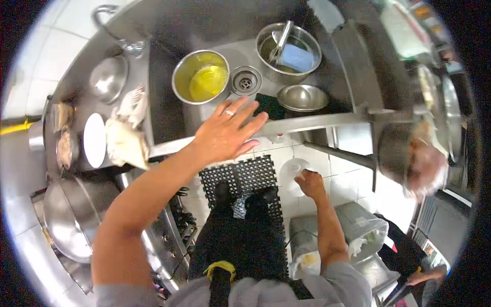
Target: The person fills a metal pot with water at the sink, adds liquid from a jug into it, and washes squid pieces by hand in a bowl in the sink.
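My left hand (pixel 232 128), with a ring on one finger, is open over the front edge of the steel sink (pixel 312 122), fingers spread. Just beyond its fingertips lies a dark green scouring pad (pixel 270 106), beside a small metal bowl (pixel 303 98). Lower and to the right, my right hand (pixel 311 184) is closed on the rim of a round, whitish, see-through disc (pixel 291 176), perhaps a lid or plate. A steel pot (pixel 177 77) with yellow liquid stands left of the drain (pixel 246 81). A larger steel pot (pixel 262 64) holds a whisk (pixel 280 46) and a blue block-like item (pixel 298 57).
A faucet (pixel 134 47), metal bowl (pixel 109 79), white oval dish (pixel 95 140) and pale cloth (pixel 125 143) are at the left. A perforated black mat (pixel 240 169) lies underfoot. Lined bins (pixel 363 225) stand right. Another person's hand (pixel 427 275) shows at lower right.
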### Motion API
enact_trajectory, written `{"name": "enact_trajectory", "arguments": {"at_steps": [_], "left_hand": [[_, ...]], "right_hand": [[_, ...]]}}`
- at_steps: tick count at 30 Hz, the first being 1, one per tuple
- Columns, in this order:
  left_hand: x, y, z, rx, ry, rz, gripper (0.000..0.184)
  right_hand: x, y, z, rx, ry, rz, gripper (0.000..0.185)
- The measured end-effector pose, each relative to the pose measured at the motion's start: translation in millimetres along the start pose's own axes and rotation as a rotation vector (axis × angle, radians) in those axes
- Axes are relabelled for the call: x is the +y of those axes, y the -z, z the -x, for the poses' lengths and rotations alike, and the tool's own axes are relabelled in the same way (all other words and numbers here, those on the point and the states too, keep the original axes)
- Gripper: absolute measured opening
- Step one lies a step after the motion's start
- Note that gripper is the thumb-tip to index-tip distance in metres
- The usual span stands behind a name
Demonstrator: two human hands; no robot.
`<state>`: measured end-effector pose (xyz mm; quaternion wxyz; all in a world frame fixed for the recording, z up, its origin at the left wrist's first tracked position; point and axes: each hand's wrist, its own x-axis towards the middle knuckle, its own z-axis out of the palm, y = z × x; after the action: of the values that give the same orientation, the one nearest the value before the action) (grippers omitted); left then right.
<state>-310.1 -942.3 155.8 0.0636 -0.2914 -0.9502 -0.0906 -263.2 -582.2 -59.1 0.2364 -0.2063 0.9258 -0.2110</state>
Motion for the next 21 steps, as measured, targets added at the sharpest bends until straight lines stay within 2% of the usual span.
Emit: {"name": "enact_trajectory", "arguments": {"at_steps": [2, 3, 5, 8, 9, 11, 14, 17, 18, 21], "left_hand": [[23, 5, 7, 0.029, -0.185, 0.176, 0.050], [40, 10, 7, 0.008, -0.273, 0.317, 0.045], [77, 25, 15, 0.107, -0.402, 0.345, 0.042], [72, 102, 7, -0.413, 0.196, 0.832, 0.040], [62, 105, 14, -0.294, 0.095, 0.713, 0.039], [33, 104, 31, -0.053, -0.099, 0.470, 0.037], [-20, 156, 29, -0.056, 0.150, 0.667, 0.027], [-59, 147, 36, 0.215, -0.081, 0.974, 0.025], [-72, 158, 37, -0.005, 0.113, 0.998, 0.030], [-124, 136, 27, -0.276, 0.429, 0.991, 0.034]], "right_hand": [[-87, 94, 35, -0.113, 0.007, -0.004, 0.030], [-122, 130, 44, -0.055, 0.093, -0.046, 0.028], [-183, 186, 71, 0.033, 0.252, -0.118, 0.025], [-252, 241, 76, 0.065, 0.308, -0.132, 0.023], [-272, 250, 74, 0.101, 0.329, -0.147, 0.019], [-313, 254, 62, 0.250, 0.438, -0.167, 0.023], [-349, 256, 10, 0.180, 0.319, 0.084, 0.033], [-382, 272, -26, 0.146, 0.319, 0.154, 0.040], [-389, 269, -36, 0.125, 0.283, 0.203, 0.040], [-409, 268, -70, 0.059, 0.168, 0.343, 0.040]]}}
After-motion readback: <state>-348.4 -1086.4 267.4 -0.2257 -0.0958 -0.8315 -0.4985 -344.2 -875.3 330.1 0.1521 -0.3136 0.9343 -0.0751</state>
